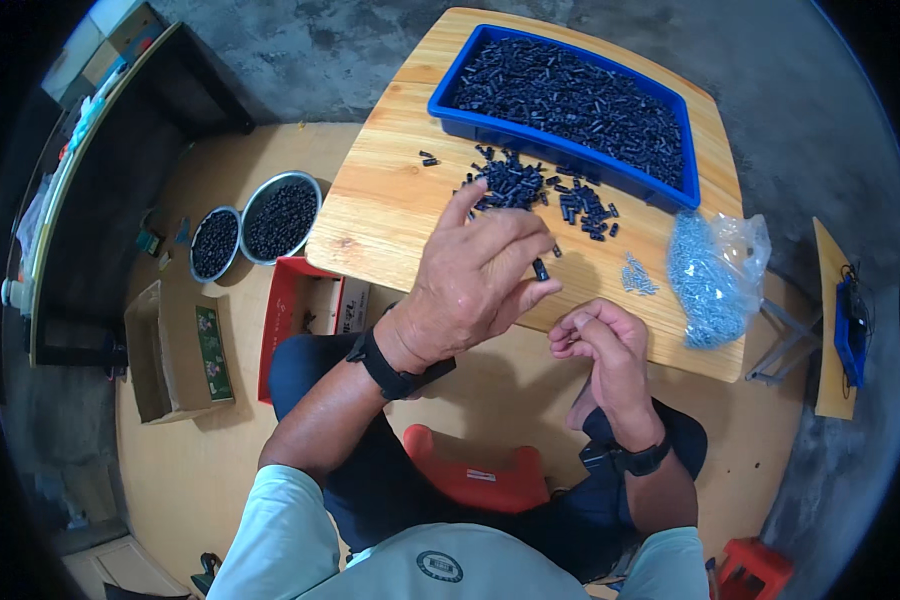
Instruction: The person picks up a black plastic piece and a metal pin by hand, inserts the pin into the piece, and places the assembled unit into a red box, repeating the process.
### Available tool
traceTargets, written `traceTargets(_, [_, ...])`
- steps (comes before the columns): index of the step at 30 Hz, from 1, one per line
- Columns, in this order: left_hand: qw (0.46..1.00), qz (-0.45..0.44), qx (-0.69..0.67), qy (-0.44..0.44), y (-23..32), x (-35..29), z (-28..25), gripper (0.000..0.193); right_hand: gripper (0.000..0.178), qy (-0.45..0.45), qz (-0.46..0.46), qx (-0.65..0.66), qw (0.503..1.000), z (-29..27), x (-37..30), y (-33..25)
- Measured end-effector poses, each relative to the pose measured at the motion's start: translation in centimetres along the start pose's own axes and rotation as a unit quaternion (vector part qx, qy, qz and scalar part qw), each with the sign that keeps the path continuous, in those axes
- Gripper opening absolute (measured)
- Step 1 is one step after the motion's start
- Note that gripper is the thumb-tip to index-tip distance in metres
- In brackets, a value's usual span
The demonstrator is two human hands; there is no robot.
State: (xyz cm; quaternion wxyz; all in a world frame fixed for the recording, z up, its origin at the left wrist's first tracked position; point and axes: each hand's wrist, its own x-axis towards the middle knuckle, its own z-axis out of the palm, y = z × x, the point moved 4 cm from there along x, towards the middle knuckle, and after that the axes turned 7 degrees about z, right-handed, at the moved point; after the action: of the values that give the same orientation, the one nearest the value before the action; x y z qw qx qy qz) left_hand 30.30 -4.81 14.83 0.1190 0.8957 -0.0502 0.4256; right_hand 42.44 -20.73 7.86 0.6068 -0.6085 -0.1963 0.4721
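Observation:
My left hand (473,272) is over the front of the wooden table (380,215), its index finger raised. Between its thumb and bent fingers it holds a small black plastic part (541,269). To the right and a little lower, my right hand (615,345) is pinched closed by the table's near edge; whatever is between its fingertips is too small to make out. Beyond my left hand are a loose heap of similar black parts (515,182) and a smaller group (588,210). A few small silvery screws (638,276) lie above my right hand.
A blue tray (560,127) full of black parts stands at the table's back. A clear bag of screws (705,285) rests on the right edge. Two metal bowls (317,205) of black pieces, a red box (288,300) and a cardboard box (170,370) are on the floor to the left.

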Motion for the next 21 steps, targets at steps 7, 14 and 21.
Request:
traceTargets(7, [0.998, -0.015, 0.056, 0.019, -0.9, -0.2, -3.1, 0.033, 0.018, 0.015, -0.005, -0.016, 1.000, 0.3, 0.3, 0.1])
traceTargets(14, [0.997, -0.046, 0.053, 0.034, -1.9, -0.2, -5.9, 0.032, 0.018, 0.018, -0.010, -0.025, 0.999, 0.4, 0.6, -0.2])
traceTargets(21, [0.924, -0.354, 0.102, 0.101, -3.7, -14.4, -14.4, 0.013, 0.017, -0.008, -0.001, 0.008, 1.000, -0.3, 0.4, 0.1])
